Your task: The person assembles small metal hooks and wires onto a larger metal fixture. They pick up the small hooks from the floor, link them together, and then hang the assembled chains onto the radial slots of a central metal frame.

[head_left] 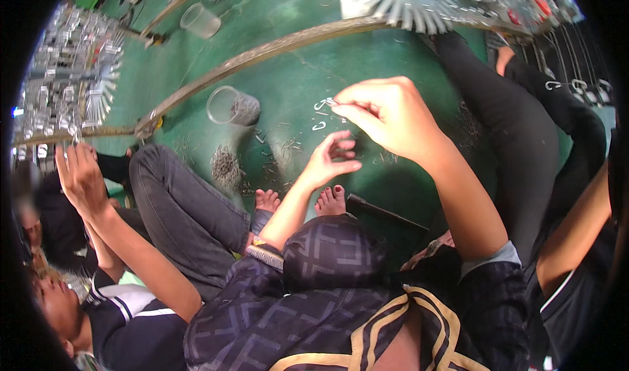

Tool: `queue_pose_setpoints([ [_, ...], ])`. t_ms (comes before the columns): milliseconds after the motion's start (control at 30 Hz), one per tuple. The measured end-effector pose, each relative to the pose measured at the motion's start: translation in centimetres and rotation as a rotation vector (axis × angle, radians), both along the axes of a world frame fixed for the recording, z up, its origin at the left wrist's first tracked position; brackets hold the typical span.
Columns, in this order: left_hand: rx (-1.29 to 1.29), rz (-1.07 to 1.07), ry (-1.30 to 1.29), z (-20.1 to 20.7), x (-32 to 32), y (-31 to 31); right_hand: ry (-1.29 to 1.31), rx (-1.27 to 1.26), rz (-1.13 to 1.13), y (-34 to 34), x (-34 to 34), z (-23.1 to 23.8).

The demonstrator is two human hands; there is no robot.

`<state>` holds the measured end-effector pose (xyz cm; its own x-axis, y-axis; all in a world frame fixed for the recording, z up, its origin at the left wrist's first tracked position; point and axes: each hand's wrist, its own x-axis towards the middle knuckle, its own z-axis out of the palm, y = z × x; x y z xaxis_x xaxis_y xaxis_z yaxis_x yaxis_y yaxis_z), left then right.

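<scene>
My right hand (pixel 396 118) is raised in front of me, thumb and forefinger pinched together on a small bent metal hook (pixel 321 103). Just below that hook is another pale metal hook (pixel 318 126); whether it hangs or lies on something I cannot tell. Lower and to the left, my left hand (pixel 326 162) has its fingers loosely curled and apart, with nothing visible in it. Beneath both hands, small metal pieces (pixel 272 168) are scattered over the green floor (pixel 288 63).
A clear plastic cup (pixel 223 105) lies tipped with small metal pieces inside. A pile of pieces (pixel 225 164) is near it. A wooden bar (pixel 262 50) crosses ahead, with metal parts (pixel 406 0) at its far right. Co-workers sit close on both sides; one raises a hand (pixel 82 177).
</scene>
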<state>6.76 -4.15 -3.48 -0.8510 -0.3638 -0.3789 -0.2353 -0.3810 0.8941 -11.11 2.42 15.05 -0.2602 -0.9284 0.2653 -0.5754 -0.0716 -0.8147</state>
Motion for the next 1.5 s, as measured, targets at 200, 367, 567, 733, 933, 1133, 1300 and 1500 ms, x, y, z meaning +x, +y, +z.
queue_pose_setpoints([
  [200, 0.154, 0.246, 0.325, -3.7, -2.6, -0.5, -0.122, 0.210, 0.004, -0.9, 1.1, -8.0],
  [367, 0.281, 0.361, 0.300, -6.5, -2.2, -1.3, -0.226, 0.319, -0.098, -1.0, 1.9, -15.9],
  [567, -0.165, 0.297, -0.092, -10.1, -1.0, -1.7, -0.226, 0.565, -0.260, -0.7, 3.4, -22.4],
  [733, -0.511, 0.249, -0.356, -9.1, -1.6, -1.4, -0.083, 0.650, -0.336, -0.1, 3.8, -24.2],
  [933, -1.035, 0.173, -0.340, -6.5, -0.8, -0.5, 0.077, 0.751, -0.365, 0.6, 3.0, -24.3],
  [1133, -1.232, 0.283, -0.669, -6.0, 7.4, -4.2, 0.178, 0.842, -0.372, 1.8, 1.9, -24.1],
  [1300, -0.984, 0.292, -1.286, -3.6, 15.6, -6.1, 0.146, 0.810, -0.388, 1.7, 1.4, -23.1],
  [1500, -0.912, 0.369, -1.321, -3.0, 19.0, -7.3, 0.154, 0.724, -0.449, 2.1, -0.3, -22.5],
])
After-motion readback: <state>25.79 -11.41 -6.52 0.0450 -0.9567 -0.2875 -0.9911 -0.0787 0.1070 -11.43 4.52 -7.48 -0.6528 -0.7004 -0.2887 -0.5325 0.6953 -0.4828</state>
